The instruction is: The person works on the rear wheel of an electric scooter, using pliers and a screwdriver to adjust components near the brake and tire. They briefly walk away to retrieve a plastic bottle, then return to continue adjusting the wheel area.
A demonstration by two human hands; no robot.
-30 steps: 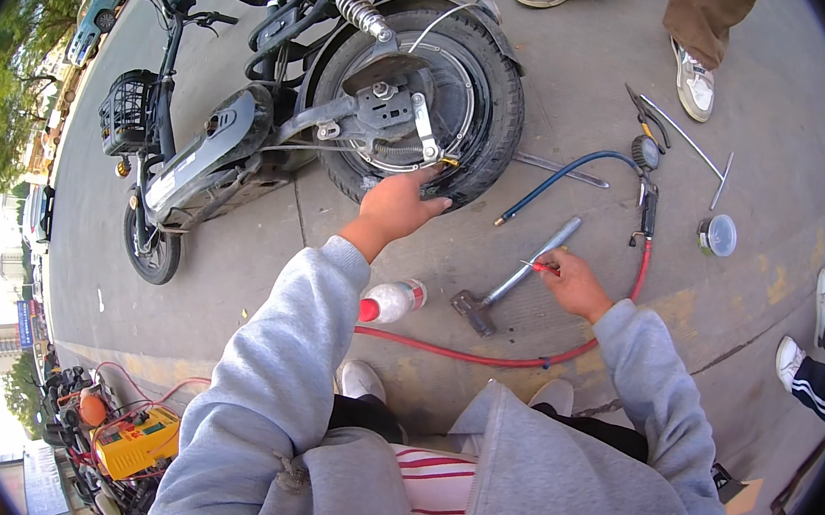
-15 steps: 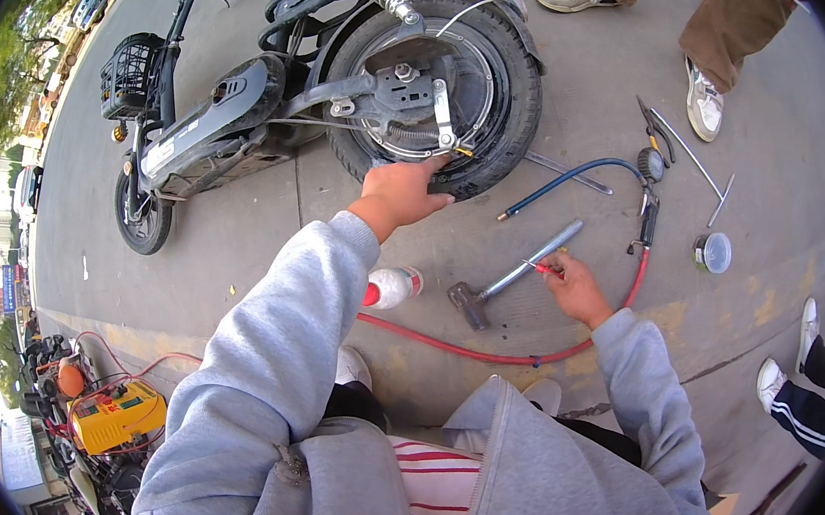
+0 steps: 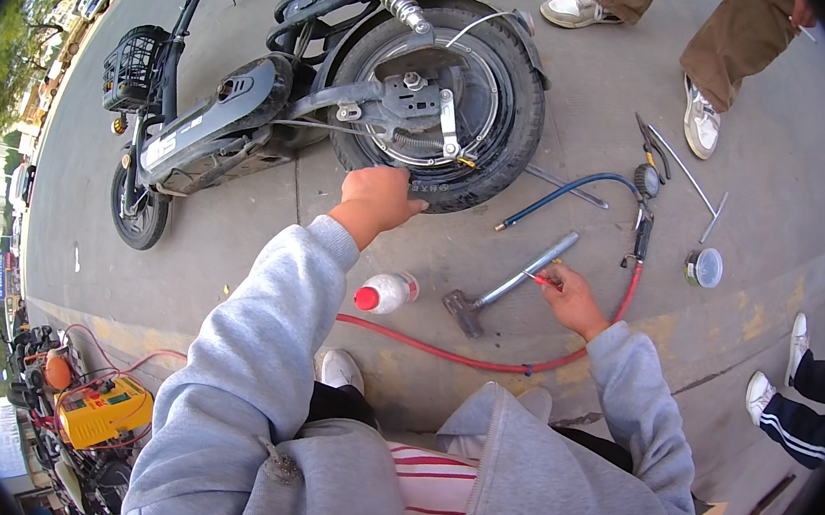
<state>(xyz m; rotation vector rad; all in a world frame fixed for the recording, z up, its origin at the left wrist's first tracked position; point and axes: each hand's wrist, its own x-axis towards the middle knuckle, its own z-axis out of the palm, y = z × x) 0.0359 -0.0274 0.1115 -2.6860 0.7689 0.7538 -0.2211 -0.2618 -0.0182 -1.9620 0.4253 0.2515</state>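
My left hand [image 3: 378, 202], fingers curled, grips the lower edge of the rear tyre [image 3: 469, 193] on a black electric scooter [image 3: 206, 140]. The wheel's hub [image 3: 408, 104] faces up, with a brake linkage and small yellow piece. My right hand [image 3: 569, 299] holds a small red-handled tool [image 3: 543, 280] over the long handle of a hammer [image 3: 463, 311] on the ground. A red-capped bottle [image 3: 387, 293] lies below my left hand. A metal bar [image 3: 590, 196] lies beside the tyre.
Around lie a blue hose [image 3: 550, 197] with gauge [image 3: 646, 180], red hose [image 3: 423, 349], pliers [image 3: 654, 142], T-wrench [image 3: 711, 210] and tub [image 3: 703, 268]. Two people's legs [image 3: 714, 68] [image 3: 797, 429] stand top and right. A yellow machine [image 3: 103, 411] sits among parts lower left.
My left hand has moved left and down along the tyre, away from the yellow piece at the hub. My right hand has shifted slightly right and down, still holding the red-handled tool.
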